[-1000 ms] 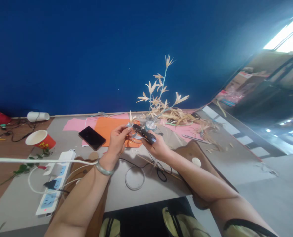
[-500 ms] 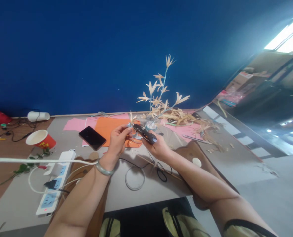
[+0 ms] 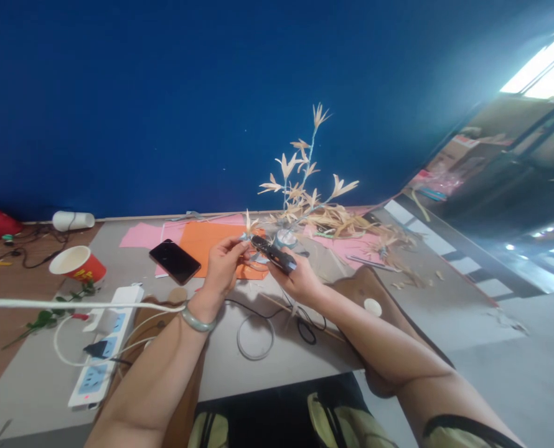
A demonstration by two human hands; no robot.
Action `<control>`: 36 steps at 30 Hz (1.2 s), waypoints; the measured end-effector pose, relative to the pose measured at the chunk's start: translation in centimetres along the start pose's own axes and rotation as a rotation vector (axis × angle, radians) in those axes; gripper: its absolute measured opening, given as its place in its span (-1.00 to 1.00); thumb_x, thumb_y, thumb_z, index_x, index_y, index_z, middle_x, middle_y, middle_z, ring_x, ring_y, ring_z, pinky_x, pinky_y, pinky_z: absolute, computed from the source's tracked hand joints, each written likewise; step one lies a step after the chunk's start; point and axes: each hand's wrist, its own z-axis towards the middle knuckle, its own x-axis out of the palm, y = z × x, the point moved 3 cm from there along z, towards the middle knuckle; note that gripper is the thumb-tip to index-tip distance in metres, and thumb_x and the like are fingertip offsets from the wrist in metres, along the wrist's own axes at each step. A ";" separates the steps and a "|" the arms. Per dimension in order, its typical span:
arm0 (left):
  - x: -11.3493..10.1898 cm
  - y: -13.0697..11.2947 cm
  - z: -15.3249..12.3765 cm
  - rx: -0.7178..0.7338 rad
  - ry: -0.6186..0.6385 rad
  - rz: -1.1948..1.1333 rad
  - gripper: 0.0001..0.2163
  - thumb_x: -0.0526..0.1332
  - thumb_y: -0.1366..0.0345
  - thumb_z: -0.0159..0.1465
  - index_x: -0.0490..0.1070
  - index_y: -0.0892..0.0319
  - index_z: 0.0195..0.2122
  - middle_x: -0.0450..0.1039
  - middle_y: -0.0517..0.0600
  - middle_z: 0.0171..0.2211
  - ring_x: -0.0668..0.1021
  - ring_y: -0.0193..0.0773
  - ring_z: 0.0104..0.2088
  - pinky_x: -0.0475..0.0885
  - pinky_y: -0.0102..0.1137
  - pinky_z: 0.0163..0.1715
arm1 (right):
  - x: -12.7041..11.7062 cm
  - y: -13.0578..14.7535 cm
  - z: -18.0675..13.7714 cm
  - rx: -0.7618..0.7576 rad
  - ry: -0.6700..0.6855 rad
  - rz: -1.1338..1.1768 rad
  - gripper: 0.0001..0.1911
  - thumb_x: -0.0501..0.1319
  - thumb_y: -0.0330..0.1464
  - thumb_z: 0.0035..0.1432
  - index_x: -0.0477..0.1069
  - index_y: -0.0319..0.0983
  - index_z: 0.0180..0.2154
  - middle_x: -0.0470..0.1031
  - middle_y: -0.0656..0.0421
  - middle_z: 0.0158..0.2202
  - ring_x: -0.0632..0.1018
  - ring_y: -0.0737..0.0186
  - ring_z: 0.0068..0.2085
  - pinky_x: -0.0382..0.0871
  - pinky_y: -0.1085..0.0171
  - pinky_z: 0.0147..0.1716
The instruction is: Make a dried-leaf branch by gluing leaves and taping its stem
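Note:
My left hand (image 3: 223,261) is closed in a pinch on a small dried-leaf flower (image 3: 250,224), whose pale pointed petals stick up above the fingertips. A bit of light blue shows at its base. Wrapped in my right hand (image 3: 300,277) is a black glue gun (image 3: 274,254), its front end pointing left, right beside the flower's base. Whether the two touch, I cannot tell. Just behind stands a branching stem (image 3: 310,152) with several similar pale flowers, its foot by a small round pot (image 3: 286,238).
Dried husks (image 3: 347,223) lie on pink paper at right. Orange paper (image 3: 197,239), a phone (image 3: 175,260), a paper cup (image 3: 78,264) and a power strip (image 3: 104,348) are at left. A white cable (image 3: 81,304) crosses to my left wrist; a wire ring (image 3: 255,336) lies in front.
The glue gun in my right hand has tilted very slightly. Both hands stay in the same place, and the other things have not moved.

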 end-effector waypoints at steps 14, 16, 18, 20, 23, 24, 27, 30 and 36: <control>0.1 0.0 0.0 -0.002 -0.020 0.010 -0.83 0.39 0.29 0.00 0.48 0.25 -0.42 0.38 -0.13 -0.63 0.41 -0.47 -0.60 0.36 -0.53 -0.55 | 0.0 0.1 -0.1 -0.016 -0.001 -0.022 -0.83 0.11 -0.30 0.25 0.19 -0.20 -0.37 0.35 0.18 -0.50 0.40 0.30 -0.51 0.22 0.33 -0.51; 0.1 0.0 -0.1 -0.007 -0.023 0.006 -0.82 0.39 0.30 -0.01 0.48 0.26 -0.41 0.38 -0.13 -0.64 0.41 -0.47 -0.60 0.36 -0.53 -0.55 | 0.1 -0.1 -0.1 -0.014 -0.014 -0.015 -0.84 0.11 -0.31 0.25 0.20 -0.21 -0.36 0.35 0.18 -0.49 0.39 0.30 -0.51 0.23 0.33 -0.50; 0.2 -0.1 -0.1 -0.011 -0.027 0.000 -0.81 0.39 0.30 -0.01 0.48 0.26 -0.41 0.39 -0.13 -0.64 0.41 -0.46 -0.60 0.36 -0.53 -0.55 | 0.0 -0.2 -0.2 -0.015 -0.028 -0.012 -0.87 0.11 -0.31 0.26 0.23 -0.22 -0.33 0.37 0.17 -0.48 0.40 0.30 -0.49 0.25 0.33 -0.49; 0.2 -0.1 -0.1 -0.013 -0.028 0.001 -0.81 0.39 0.30 -0.01 0.48 0.26 -0.41 0.39 -0.12 -0.63 0.42 -0.46 -0.60 0.36 -0.53 -0.55 | 0.0 -0.2 -0.2 -0.014 -0.023 -0.020 -0.86 0.11 -0.31 0.25 0.23 -0.22 -0.34 0.37 0.17 -0.48 0.40 0.30 -0.49 0.25 0.33 -0.49; 0.1 -0.1 -0.1 -0.003 -0.015 0.003 -0.82 0.39 0.30 -0.01 0.48 0.26 -0.41 0.38 -0.13 -0.63 0.42 -0.46 -0.60 0.36 -0.53 -0.55 | -0.1 -0.3 -0.3 0.001 -0.016 -0.016 -0.86 0.11 -0.30 0.25 0.23 -0.22 -0.34 0.37 0.17 -0.49 0.40 0.30 -0.50 0.24 0.33 -0.49; 0.1 0.0 -0.1 0.000 -0.009 0.002 -0.82 0.39 0.30 0.00 0.48 0.26 -0.41 0.38 -0.13 -0.63 0.42 -0.46 -0.59 0.36 -0.53 -0.55 | -0.1 -0.3 -0.3 0.006 -0.018 -0.009 -0.86 0.11 -0.31 0.25 0.23 -0.22 -0.34 0.38 0.17 -0.48 0.41 0.30 -0.50 0.25 0.33 -0.49; 0.0 0.1 0.0 0.002 -0.002 0.007 -0.82 0.39 0.30 0.01 0.49 0.26 -0.40 0.39 -0.12 -0.62 0.43 -0.46 -0.58 0.37 -0.53 -0.54 | -0.1 -0.3 -0.4 0.020 -0.008 -0.001 -0.86 0.11 -0.30 0.25 0.23 -0.22 -0.34 0.37 0.17 -0.48 0.41 0.30 -0.49 0.25 0.33 -0.49; -0.1 0.1 0.0 0.005 -0.003 0.012 -0.83 0.38 0.30 0.01 0.49 0.27 -0.41 0.39 -0.12 -0.62 0.43 -0.46 -0.58 0.37 -0.54 -0.55 | 0.0 -0.3 -0.4 0.027 0.003 -0.004 -0.85 0.11 -0.29 0.24 0.22 -0.21 -0.35 0.36 0.18 -0.50 0.38 0.31 -0.51 0.23 0.33 -0.49; -0.1 0.1 0.0 0.002 -0.004 0.011 -0.81 0.39 0.29 0.00 0.49 0.26 -0.40 0.41 -0.11 -0.58 0.43 -0.46 -0.59 0.36 -0.53 -0.56 | 0.1 -0.2 -0.3 0.055 0.022 -0.004 -0.83 0.10 -0.28 0.25 0.21 -0.21 -0.37 0.34 0.18 -0.50 0.37 0.30 -0.50 0.22 0.32 -0.48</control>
